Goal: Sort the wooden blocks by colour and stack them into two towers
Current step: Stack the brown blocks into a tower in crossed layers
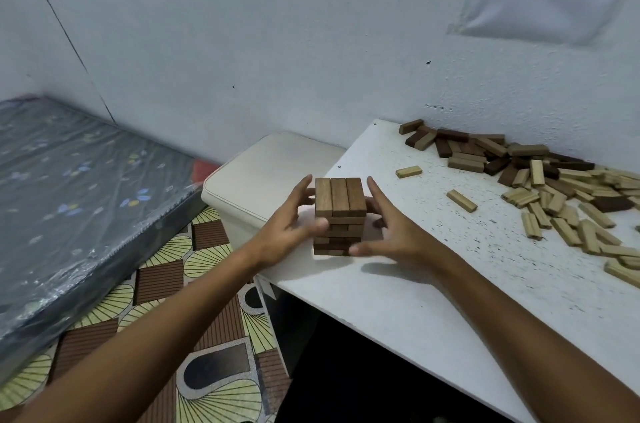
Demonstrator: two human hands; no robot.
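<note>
- Nearest the camera, two bare forearms are stretched out over the patterned floor [207, 346] and the front edge of the white bench [398, 311].
- The left hand [289, 235] is held against the left side of the dark-block tower [340, 216], fingers straight and spread, the thumb laid on its front face; nothing is gripped.
- The right hand [388, 232] is set at the tower's right side in the same way, fingers straight, the thumb touching the lower front corner. Both hands are flat and relaxed, pressing rather than clasping.
- The tower stands near the bench's left corner, several layers high, with three brown blocks side by side on top. Some lower layers look slightly uneven.
- The step in hand is judged to be the squaring-up of the dark tower between the two palms.
- Behind the tower, two light loose blocks [409, 172] lie apart on the bench.
- Further right, a large unsorted pile [540, 187] of dark and light blocks is spread toward the wall [277, 41].
- No light tower is seen, so the task is judged to be well short of done.
- For the next move, a dark block has to be picked from the pile and laid crosswise on the top layer, lightly enough that the stack is not shifted.
</note>
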